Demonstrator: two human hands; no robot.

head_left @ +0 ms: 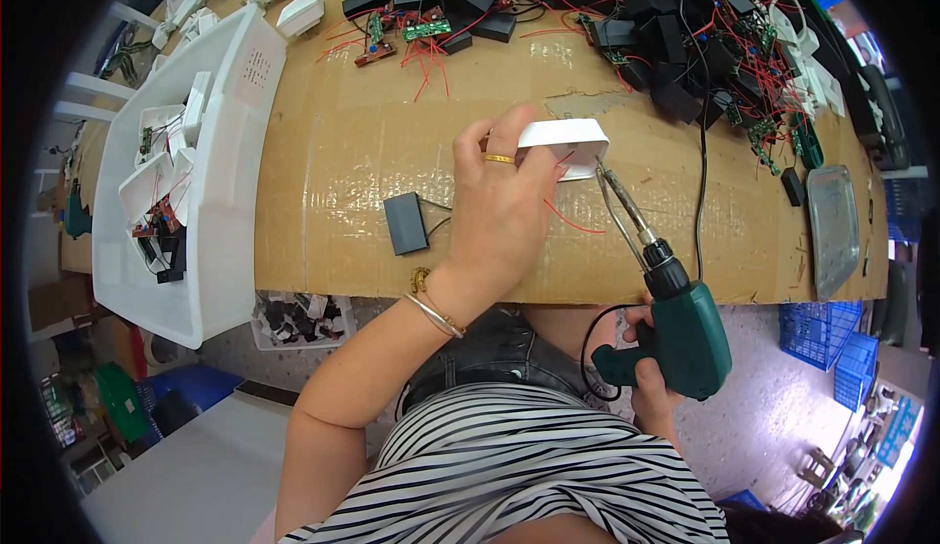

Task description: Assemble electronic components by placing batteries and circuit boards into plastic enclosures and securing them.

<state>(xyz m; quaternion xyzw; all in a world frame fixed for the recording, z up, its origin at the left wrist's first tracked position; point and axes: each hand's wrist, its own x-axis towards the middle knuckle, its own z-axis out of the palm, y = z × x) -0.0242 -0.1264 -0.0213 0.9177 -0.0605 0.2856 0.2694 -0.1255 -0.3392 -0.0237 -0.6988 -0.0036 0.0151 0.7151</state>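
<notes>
Both hands are found occupied. By the right hand (651, 378), partly hidden behind the tool, a green soldering gun (693, 340) is gripped at its handle, angled apparently for tip access. By the left hand (504, 201), a white plastic housing (563, 133) is clasped over the cardboard (333, 172), its open side presumably turned toward the tip for that reason. Whether tip and housing touch cannot be determined; the interior is mostly concealed. Beside the left wrist, a black box (405, 224) is laid, its leads lost under the hand. Farther off, black cases (676, 94) and circuit boards (427, 30) are heaped, seemingly within reach, cut off above.
</notes>
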